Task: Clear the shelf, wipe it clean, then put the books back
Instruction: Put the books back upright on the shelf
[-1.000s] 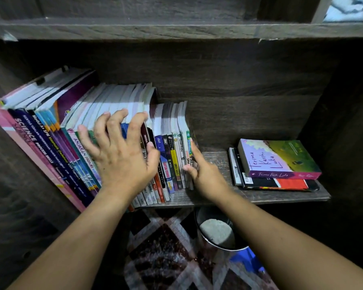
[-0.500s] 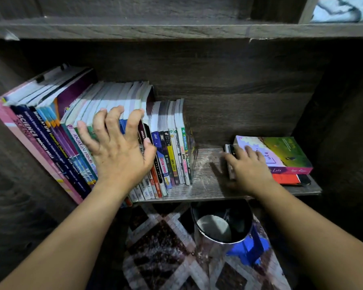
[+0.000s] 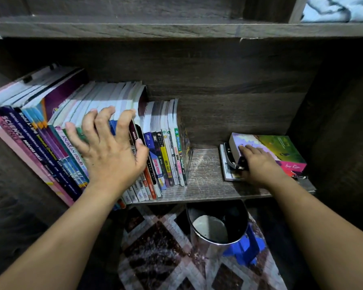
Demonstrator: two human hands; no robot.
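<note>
A row of upright books (image 3: 166, 143) leans leftward on the wooden shelf (image 3: 205, 181). My left hand (image 3: 111, 151) presses on their spines, fingers spread and hooked over the top edges of the middle ones. At the shelf's right end lies a small stack of flat books (image 3: 281, 151), a purple and green cover on top. My right hand (image 3: 258, 162) grips the near left corner of that stack, fingers over the top cover and thumb at its side.
A bare stretch of shelf separates the row and the stack. Below the shelf a metal bin (image 3: 216, 227) stands on a patterned rug (image 3: 166, 258), with something blue (image 3: 245, 245) beside it. A board (image 3: 176, 28) runs overhead, with pale cloth (image 3: 340, 9) above it.
My right hand left the right end of the upright row, crossed the bare shelf and took hold of the flat stack. My left hand stayed on the spines.
</note>
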